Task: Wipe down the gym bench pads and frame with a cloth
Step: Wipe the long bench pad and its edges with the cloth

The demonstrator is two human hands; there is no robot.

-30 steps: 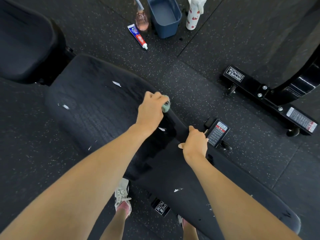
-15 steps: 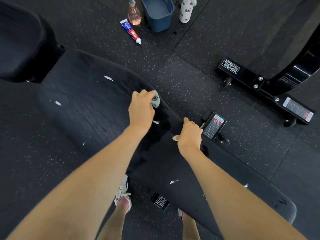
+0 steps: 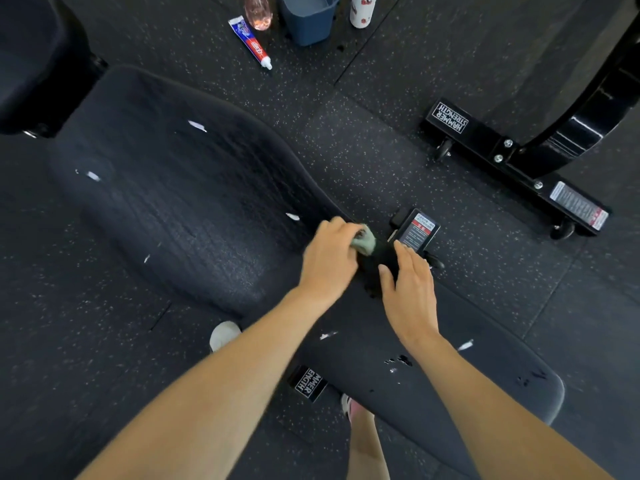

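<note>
A black gym bench lies below me: a wide back pad (image 3: 166,195) with white scuffs at left and a narrower seat pad (image 3: 433,386) at lower right. My left hand (image 3: 329,261) grips a small pale green cloth (image 3: 365,241) at the gap between the two pads, on the bench's far edge. My right hand (image 3: 407,289) rests flat with straight fingers on the seat pad's near end, right beside the cloth. A labelled frame part (image 3: 417,230) juts out just past both hands.
On the speckled rubber floor at the top stand a blue bucket (image 3: 308,26), a pink bottle (image 3: 258,12), a white bottle (image 3: 362,10) and a lying tube (image 3: 251,41). A black machine base (image 3: 512,164) with wheels sits right. Another dark pad (image 3: 31,64) is top left. My shoes (image 3: 223,336) show below.
My left hand has slid the cloth from the back pad's edge toward the gap between the pads. My right hand, curled on the seat edge before, now lies flat with straight fingers.
</note>
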